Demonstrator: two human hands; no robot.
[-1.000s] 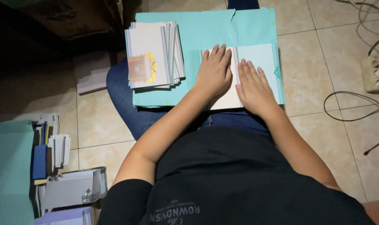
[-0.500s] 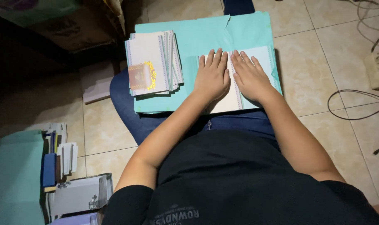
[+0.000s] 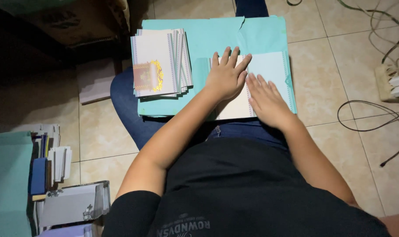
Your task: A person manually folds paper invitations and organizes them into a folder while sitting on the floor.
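Pressing was the step we judged in hand: both palms lay flat, fingers spread, holding nothing. The left hand [image 3: 226, 78] bore down on the white folded card with a pale teal patterned panel [image 3: 269, 72]; the right hand [image 3: 265, 99] rested beside it on the same card. The card lay on a teal paper sheet [image 3: 261, 33] across the lap. A fanned stack of white cards with a gold emblem [image 3: 160, 61] sat to the left on that sheet. In our judgement the next move called for firm, even pressure along the fold, the card's edges kept aligned.
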